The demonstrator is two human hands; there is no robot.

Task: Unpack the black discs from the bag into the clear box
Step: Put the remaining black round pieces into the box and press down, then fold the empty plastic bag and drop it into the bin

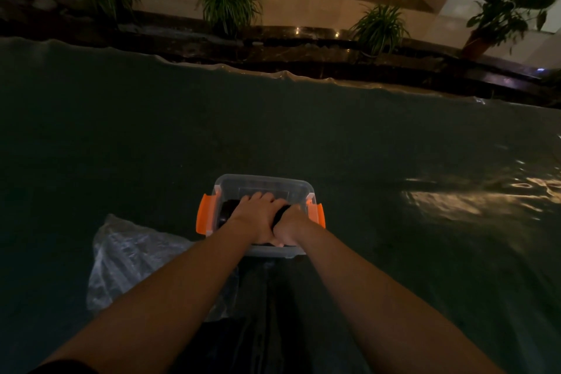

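Note:
A clear box (pixel 261 184) with orange latches (pixel 204 213) on both sides stands on the dark table, straight ahead of me. Both my hands are inside it. My left hand (pixel 256 215) lies flat, fingers spread, over black discs (pixel 227 210) at the box's left side. My right hand (pixel 290 223) is curled around a black disc (pixel 280 212) and touches my left hand. A crumpled clear plastic bag (pixel 127 255) lies on the table to the near left of the box, partly under my left forearm. The scene is dim, so the discs show only as dark shapes.
A dark plastic-covered tabletop (pixel 121 130) stretches all around, with a bright glare patch (pixel 473 197) at the right. Beyond the table's far edge runs a dark ledge with several potted plants (pixel 227 3). A dark item (pixel 258 313) lies between my forearms.

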